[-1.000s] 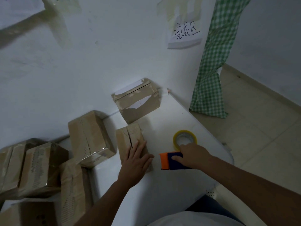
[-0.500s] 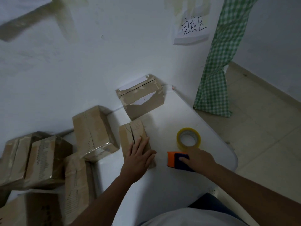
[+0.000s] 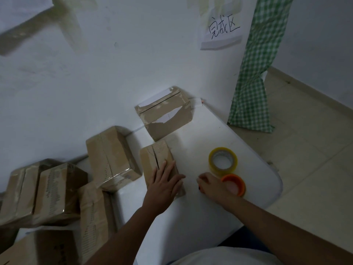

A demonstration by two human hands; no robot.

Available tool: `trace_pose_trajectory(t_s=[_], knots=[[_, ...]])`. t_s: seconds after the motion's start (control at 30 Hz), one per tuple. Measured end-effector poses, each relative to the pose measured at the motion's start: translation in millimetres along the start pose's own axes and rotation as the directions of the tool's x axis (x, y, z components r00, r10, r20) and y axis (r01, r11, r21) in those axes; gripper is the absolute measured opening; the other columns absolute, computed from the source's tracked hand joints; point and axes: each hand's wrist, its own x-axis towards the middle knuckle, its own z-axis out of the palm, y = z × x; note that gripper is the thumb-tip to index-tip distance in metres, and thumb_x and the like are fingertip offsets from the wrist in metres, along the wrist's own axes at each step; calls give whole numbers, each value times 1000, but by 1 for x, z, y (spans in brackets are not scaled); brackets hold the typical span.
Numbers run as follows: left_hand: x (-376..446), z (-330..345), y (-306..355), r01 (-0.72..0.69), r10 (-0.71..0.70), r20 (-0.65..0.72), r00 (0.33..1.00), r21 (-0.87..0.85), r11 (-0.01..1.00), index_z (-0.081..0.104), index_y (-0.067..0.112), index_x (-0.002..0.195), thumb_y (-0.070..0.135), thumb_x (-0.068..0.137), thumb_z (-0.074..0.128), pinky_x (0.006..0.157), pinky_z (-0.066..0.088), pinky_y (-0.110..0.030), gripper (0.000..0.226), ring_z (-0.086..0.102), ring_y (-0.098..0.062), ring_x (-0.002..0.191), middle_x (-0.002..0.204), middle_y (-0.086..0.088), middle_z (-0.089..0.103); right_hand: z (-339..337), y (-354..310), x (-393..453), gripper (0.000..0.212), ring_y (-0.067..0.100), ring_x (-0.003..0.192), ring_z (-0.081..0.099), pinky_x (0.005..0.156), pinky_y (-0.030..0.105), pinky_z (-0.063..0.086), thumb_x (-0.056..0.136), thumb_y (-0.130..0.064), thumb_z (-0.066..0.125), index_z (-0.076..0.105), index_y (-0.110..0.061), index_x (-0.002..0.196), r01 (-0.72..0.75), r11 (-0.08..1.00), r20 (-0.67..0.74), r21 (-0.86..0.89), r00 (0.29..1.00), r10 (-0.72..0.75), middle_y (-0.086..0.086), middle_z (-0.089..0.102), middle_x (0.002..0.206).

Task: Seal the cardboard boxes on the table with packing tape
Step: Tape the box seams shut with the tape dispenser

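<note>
Two hands work on the white table (image 3: 200, 222). Left hand (image 3: 165, 183) lies flat, fingers straight, pressing the small box (image 3: 155, 157), whose top seam gapes. Right hand (image 3: 214, 186), just right of that box, curls round an orange tape dispenser (image 3: 236, 184). Beyond the dispenser, touching it, lies a yellow tape roll (image 3: 223, 161). Behind the small box stands a torn box (image 3: 166, 113); left of it, a taped box (image 3: 111, 157).

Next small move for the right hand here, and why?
Probably bring the orange tape dispenser in the right hand to the small box: its top seam is open and the left hand lies flat on it.
</note>
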Motion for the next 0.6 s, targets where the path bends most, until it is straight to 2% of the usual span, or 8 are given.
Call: trace_pose_trajectory(t_s=[0.07,0.17,0.27,0.33,0.4,0.47,0.53,0.6], knots=[[0,-1,0,-1,1,5,1000,-9,1000,47,41,141,51,103,13,123,-3,-44,52,-10,-20,152,165,3,8,14,-16,4,26,15,94,62,83,30,50,100,-38,47,56,-16,111,-215,917,171,335,971,165,3,65,111],[0,-2,0,-6,6,24,1000,-7,1000,35,37,150,51,102,12,123,2,-48,55,-11,-21,152,165,5,2,23,-20,1,29,15,90,68,76,27,53,98,-40,51,65,-15,102,-347,809,287,474,930,230,2,73,97],[0,-6,1,2,-3,-20,1000,-93,996,29,33,153,51,102,16,122,-3,-48,55,-12,-18,152,164,8,-2,26,-16,-2,22,15,80,66,68,23,50,96,-30,58,68,-11,93,-261,799,190,541,964,186,3,71,84],[-1,-11,1,50,-73,-125,989,-177,983,29,29,153,47,104,21,122,-11,-42,53,-8,-15,152,165,6,2,29,-16,-2,17,16,76,62,64,21,48,96,-22,59,67,-9,89,-178,824,106,538,984,143,6,67,81],[-6,-13,-1,97,-138,-164,977,-239,966,28,26,154,43,105,20,122,-11,-37,53,-4,-12,152,165,6,5,33,-13,-3,16,16,73,60,63,22,47,96,-19,59,66,-9,85,-123,839,43,530,992,119,6,66,76],[-13,-10,-5,72,-97,-102,990,-229,971,24,24,155,45,105,13,123,-6,-41,56,-3,-8,152,165,6,6,38,-9,-4,17,16,71,60,62,22,47,96,-18,59,65,-10,82,-78,855,-29,513,994,108,4,67,73],[-20,-5,-10,42,-46,-21,999,-128,991,14,23,157,50,103,9,123,-2,-44,60,-8,-5,151,165,7,2,41,-5,-4,17,14,67,62,61,20,48,95,-16,60,65,-12,79,13,893,-130,450,990,51,3,68,70],[-22,-2,-13,34,-33,34,999,-46,998,3,24,158,57,102,10,123,-7,-42,65,-14,-4,150,165,7,-6,43,-3,-4,18,12,65,63,62,21,50,94,-14,61,64,-13,77,108,915,-198,388,980,-32,2,68,68]])
